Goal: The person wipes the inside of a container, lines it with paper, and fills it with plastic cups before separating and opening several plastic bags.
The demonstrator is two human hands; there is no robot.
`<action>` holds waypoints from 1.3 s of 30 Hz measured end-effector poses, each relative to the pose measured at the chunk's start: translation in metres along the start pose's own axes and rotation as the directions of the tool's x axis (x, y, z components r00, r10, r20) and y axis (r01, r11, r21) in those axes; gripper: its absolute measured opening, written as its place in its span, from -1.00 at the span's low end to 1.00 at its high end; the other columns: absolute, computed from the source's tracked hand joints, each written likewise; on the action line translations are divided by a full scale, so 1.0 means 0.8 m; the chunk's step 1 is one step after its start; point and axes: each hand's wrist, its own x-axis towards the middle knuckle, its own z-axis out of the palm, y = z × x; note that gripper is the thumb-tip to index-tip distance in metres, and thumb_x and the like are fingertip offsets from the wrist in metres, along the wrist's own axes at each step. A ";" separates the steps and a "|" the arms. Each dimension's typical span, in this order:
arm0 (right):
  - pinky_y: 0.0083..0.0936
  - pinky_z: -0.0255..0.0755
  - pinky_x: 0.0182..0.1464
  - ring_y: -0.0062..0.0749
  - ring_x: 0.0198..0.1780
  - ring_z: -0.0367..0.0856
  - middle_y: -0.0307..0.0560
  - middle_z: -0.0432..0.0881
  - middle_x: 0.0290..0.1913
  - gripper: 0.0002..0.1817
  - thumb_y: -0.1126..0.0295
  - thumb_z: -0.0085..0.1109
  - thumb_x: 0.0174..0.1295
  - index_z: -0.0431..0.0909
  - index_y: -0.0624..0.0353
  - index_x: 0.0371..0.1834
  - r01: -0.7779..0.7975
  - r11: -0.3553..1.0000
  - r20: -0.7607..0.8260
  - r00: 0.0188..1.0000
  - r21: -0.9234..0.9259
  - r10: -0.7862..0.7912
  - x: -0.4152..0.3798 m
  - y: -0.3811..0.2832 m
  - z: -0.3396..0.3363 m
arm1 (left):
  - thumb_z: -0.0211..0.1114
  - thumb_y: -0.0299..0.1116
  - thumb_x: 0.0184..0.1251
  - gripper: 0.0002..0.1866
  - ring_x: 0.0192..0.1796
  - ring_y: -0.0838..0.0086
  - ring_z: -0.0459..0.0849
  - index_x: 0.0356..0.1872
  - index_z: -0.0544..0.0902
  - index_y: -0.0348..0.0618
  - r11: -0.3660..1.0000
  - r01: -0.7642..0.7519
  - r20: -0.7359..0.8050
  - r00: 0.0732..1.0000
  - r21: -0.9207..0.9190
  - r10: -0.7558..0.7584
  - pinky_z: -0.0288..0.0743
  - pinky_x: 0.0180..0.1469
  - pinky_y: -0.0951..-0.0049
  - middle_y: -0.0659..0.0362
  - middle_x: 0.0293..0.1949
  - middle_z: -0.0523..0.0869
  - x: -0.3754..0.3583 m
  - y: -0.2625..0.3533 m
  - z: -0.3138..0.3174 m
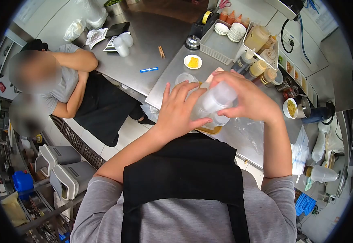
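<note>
Both my hands hold a stack of clear plastic containers (213, 103) above the steel counter (241, 133). My left hand (180, 111) cups the stack from the left, fingers spread along its side. From above, my right hand (245, 99) grips the stack's top. A yellow tray or dish (209, 130) shows just under the stack, mostly hidden. A clear round lid or cup (186, 77) lies on the counter just beyond my left fingers.
Sauce bottles (257, 67) fill a rack at the back right beside a white basket (219, 44) and stacked white dishes (235, 31). A small plate with yellow food (192, 61) sits nearby. Another person (69, 87) leans on the far counter at left. Bins (63, 170) stand on the floor.
</note>
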 end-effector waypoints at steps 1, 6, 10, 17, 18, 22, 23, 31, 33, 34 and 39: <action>0.06 -0.03 0.49 -0.15 0.28 0.45 -0.18 0.53 0.15 -0.32 0.38 0.48 -0.17 0.41 0.01 0.12 0.010 1.000 -0.024 1.000 -0.010 -0.010 -0.008 -0.003 -0.006 | 0.53 -0.01 -0.01 -0.34 0.34 0.16 0.41 0.12 0.53 -0.03 0.999 -0.041 -0.003 0.999 0.008 0.041 0.06 0.38 -0.27 0.19 0.20 0.49 0.001 0.002 -0.001; 0.08 -0.03 0.49 -0.15 0.28 0.45 -0.17 0.51 0.16 -0.33 0.40 0.48 -0.16 0.41 0.02 0.10 -0.057 0.990 0.004 0.998 -0.127 0.058 -0.036 -0.017 -0.014 | 0.51 -0.08 0.05 -0.43 0.25 0.20 0.52 0.08 0.52 0.01 1.000 -0.023 0.049 0.999 0.013 0.022 0.07 0.40 -0.25 0.22 0.08 0.60 0.006 -0.004 0.002; 0.10 -0.05 0.50 -0.14 0.32 0.42 -0.16 0.51 0.18 -0.34 0.45 0.50 -0.16 0.40 0.02 0.08 -0.141 0.981 0.038 0.988 -0.130 0.147 -0.044 -0.009 0.016 | 0.55 -0.16 0.00 -0.49 0.21 0.21 0.54 -0.06 0.50 -0.02 0.980 -0.110 0.049 0.992 -0.167 0.120 0.18 0.38 -0.18 0.20 0.06 0.62 0.003 -0.017 0.012; 0.11 -0.03 0.49 -0.11 0.39 0.35 -0.13 0.49 0.24 -0.32 0.39 0.53 -0.15 0.40 0.01 0.11 -0.180 0.963 -0.055 0.984 -0.200 0.172 -0.060 -0.016 0.032 | 0.63 -0.15 -0.15 -0.40 0.18 0.14 0.53 -0.11 0.46 -0.01 0.926 -0.292 -0.151 0.953 -0.239 0.261 0.30 0.32 -0.01 0.11 0.16 0.54 0.000 -0.032 0.026; 0.10 -0.01 0.48 -0.12 0.40 0.34 -0.14 0.48 0.25 -0.30 0.36 0.53 -0.15 0.40 -0.01 0.13 -0.188 0.960 -0.111 0.980 -0.210 0.167 -0.061 -0.021 0.033 | 0.64 -0.13 -0.18 -0.38 0.16 0.11 0.52 -0.11 0.45 -0.01 0.927 -0.319 -0.135 0.945 -0.196 0.297 0.32 0.28 0.01 0.10 0.16 0.53 0.001 -0.038 0.032; 0.04 0.08 0.42 -0.16 0.41 0.33 -0.18 0.48 0.27 -0.32 0.24 0.53 -0.12 0.46 -0.04 0.14 -0.160 0.965 -0.272 0.957 -0.206 0.100 -0.058 -0.042 0.046 | 0.65 -0.08 -0.21 -0.33 0.12 0.07 0.51 -0.08 0.46 -0.02 0.914 -0.352 -0.199 0.928 -0.200 0.314 0.35 0.19 0.07 0.06 0.13 0.53 0.006 -0.039 0.026; 0.04 0.08 0.42 -0.16 0.41 0.33 -0.18 0.48 0.27 -0.32 0.24 0.53 -0.12 0.46 -0.04 0.14 -0.161 0.964 -0.273 0.957 -0.212 0.100 -0.056 -0.046 0.054 | 0.65 -0.08 -0.21 -0.33 0.12 0.07 0.51 -0.08 0.46 -0.02 0.913 -0.356 -0.204 0.926 -0.201 0.316 0.35 0.19 0.07 0.06 0.13 0.53 0.007 -0.040 0.025; -0.01 0.12 0.34 -0.24 0.33 0.40 -0.28 0.54 0.21 -0.57 0.18 0.40 0.06 0.63 -0.11 0.05 -0.269 0.849 -0.359 0.928 -0.455 0.102 -0.030 -0.053 0.103 | 0.58 -0.23 -0.08 -0.26 0.30 0.08 0.37 0.15 0.38 -0.13 0.958 -0.137 -0.408 0.913 -0.253 0.022 0.27 0.32 0.11 -0.09 0.24 0.38 0.033 -0.160 0.014; 0.00 0.12 0.34 -0.25 0.32 0.40 -0.29 0.56 0.20 -0.60 0.19 0.39 0.08 0.65 -0.12 0.03 -0.307 0.844 -0.351 0.924 -0.440 0.153 -0.026 -0.054 0.105 | 0.59 -0.24 -0.05 -0.20 0.30 0.01 0.34 0.21 0.32 -0.21 0.960 0.083 -0.590 0.774 -0.266 -0.230 0.22 0.35 0.11 -0.12 0.25 0.36 0.061 -0.241 0.014; 0.00 0.12 0.34 -0.23 0.32 0.41 -0.28 0.56 0.20 -0.60 0.19 0.40 0.06 0.65 -0.12 0.02 -0.319 0.845 -0.391 0.909 -0.430 0.144 -0.024 -0.059 0.103 | 0.60 -0.23 -0.04 -0.16 0.30 -0.06 0.32 0.23 0.29 -0.27 0.919 0.191 -0.657 0.650 -0.345 -0.382 0.18 0.38 0.10 -0.16 0.24 0.36 0.075 -0.285 0.015; -0.01 0.14 0.33 -0.13 0.30 0.43 -0.19 0.56 0.20 -0.55 0.19 0.45 -0.01 0.66 -0.09 0.01 -0.421 0.816 -0.561 0.815 -0.396 0.148 -0.031 -0.069 0.085 | 0.62 -0.15 -0.03 0.05 0.28 -0.03 0.42 0.38 0.15 -0.41 0.655 0.548 -0.450 0.476 -0.520 -0.756 0.31 0.31 0.12 -0.24 0.30 0.33 0.081 -0.482 0.049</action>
